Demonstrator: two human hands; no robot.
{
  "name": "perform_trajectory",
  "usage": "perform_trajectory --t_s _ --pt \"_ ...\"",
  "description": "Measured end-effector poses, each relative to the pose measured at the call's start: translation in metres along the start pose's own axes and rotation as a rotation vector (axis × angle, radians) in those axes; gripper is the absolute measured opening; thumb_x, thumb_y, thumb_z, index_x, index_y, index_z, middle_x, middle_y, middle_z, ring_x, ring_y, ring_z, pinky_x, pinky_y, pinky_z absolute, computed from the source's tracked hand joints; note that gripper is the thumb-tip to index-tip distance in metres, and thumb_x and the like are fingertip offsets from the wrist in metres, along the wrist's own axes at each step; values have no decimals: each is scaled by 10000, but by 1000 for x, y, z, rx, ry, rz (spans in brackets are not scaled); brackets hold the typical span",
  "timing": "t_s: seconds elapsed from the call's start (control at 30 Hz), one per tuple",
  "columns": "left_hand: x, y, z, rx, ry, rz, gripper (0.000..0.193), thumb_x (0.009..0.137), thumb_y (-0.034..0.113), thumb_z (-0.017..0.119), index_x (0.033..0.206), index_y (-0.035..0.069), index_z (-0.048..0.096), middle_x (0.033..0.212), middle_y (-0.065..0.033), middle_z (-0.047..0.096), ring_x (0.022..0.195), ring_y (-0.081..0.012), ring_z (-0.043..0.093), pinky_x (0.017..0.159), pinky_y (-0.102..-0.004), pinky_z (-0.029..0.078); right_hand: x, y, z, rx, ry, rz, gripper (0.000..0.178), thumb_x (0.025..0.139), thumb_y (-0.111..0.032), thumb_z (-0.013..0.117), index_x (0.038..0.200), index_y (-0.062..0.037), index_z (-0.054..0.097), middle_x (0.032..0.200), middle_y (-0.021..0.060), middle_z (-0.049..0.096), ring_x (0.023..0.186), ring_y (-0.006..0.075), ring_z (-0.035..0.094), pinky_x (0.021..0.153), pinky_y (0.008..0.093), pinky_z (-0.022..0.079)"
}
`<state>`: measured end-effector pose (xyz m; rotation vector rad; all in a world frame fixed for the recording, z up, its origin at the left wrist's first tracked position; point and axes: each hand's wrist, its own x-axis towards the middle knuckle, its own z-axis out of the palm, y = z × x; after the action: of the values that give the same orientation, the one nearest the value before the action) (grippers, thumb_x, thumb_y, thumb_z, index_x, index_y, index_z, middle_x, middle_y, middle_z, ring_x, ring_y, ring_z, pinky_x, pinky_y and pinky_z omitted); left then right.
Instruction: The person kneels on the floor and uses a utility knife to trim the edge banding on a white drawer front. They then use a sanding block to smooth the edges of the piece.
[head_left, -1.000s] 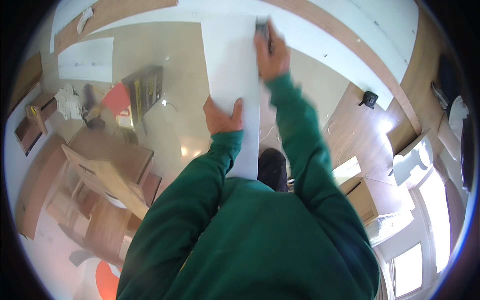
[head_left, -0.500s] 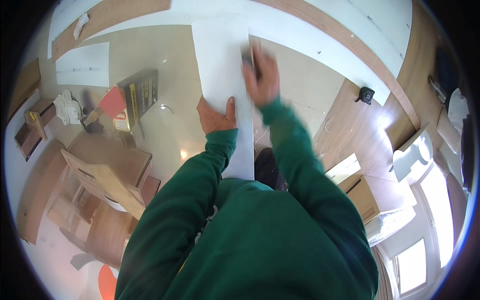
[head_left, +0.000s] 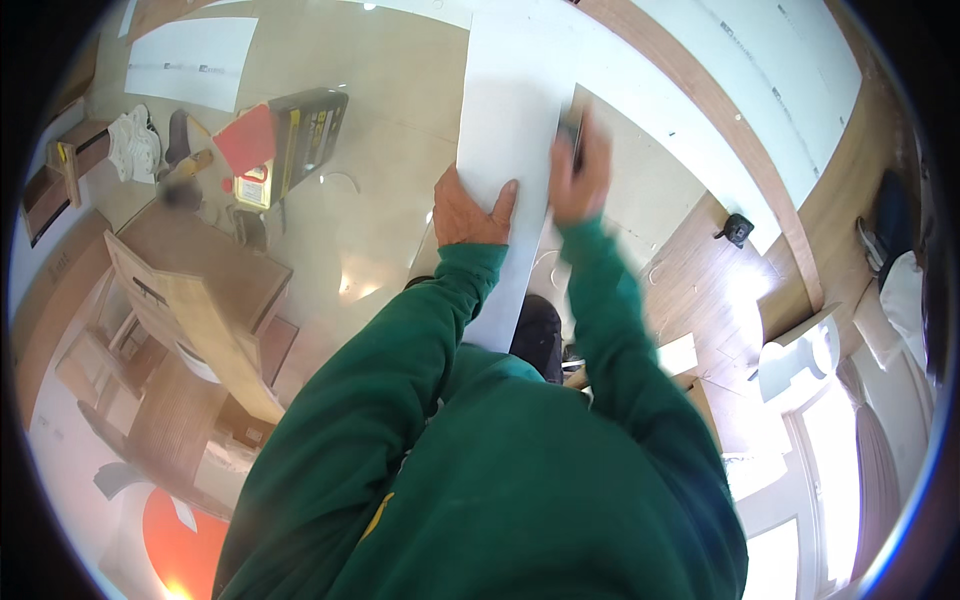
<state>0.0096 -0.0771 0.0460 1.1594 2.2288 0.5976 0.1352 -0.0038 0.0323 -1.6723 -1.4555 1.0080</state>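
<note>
A long white board [head_left: 510, 120] lies lengthwise in front of me, its near end at my body. My left hand [head_left: 472, 212] grips it across its width, the fingers at the left edge and the thumb on top near the right edge. At the board's right edge, a little farther from me, is my right hand [head_left: 583, 170], blurred by motion. It is closed around a small dark block-like tool [head_left: 570, 135], set against that edge. The tool's exact kind cannot be made out.
Left of the board stand a black and yellow box [head_left: 312, 125], a red piece [head_left: 245, 140] and white shoes [head_left: 133, 143]. A wooden cabinet piece [head_left: 200, 250] is nearer. On the right lies a small black object [head_left: 737, 230] beside a long wooden strip [head_left: 740, 130].
The view has shifted, so the board and both hands appear farther right. My right hand has come nearer to me along the board's edge. The left hand keeps its hold.
</note>
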Motion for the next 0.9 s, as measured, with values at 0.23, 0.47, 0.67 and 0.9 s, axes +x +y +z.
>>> perform_trajectory --t_s 0.23,0.47,0.67,0.9 --pt "0 -17 11 26 17 15 810 801 478 748 1325 -47 423 1198 -256 554 1081 -444 541 912 -521 453 -55 20 9 80 111 95 551 976 -276 561 1414 49 483 1116 183 665 961 241 651 871 356 519" --pt "-2 -16 13 56 72 44 818 792 491 751 1326 -36 426 1195 -248 553 1090 -434 544 911 -522 448 -14 -7 -2 172 -11 229 474 1011 -281 525 1300 94 544 1055 159 675 968 202 616 861 320 495" --pt "0 -15 11 63 45 -11 815 786 505 751 1321 -27 443 1206 -249 554 1098 -434 546 909 -520 452 -61 -5 1 159 23 341 474 1007 -310 527 1272 81 572 1138 180 667 1051 218 604 923 350 477" --pt "0 -11 4 -37 -9 21 788 780 428 764 1324 -45 446 1203 -273 560 1108 -459 533 938 -524 441 -114 19 -1 160 25 450 524 1005 -314 507 1412 17 498 1380 260 549 1331 288 493 1080 385 399"
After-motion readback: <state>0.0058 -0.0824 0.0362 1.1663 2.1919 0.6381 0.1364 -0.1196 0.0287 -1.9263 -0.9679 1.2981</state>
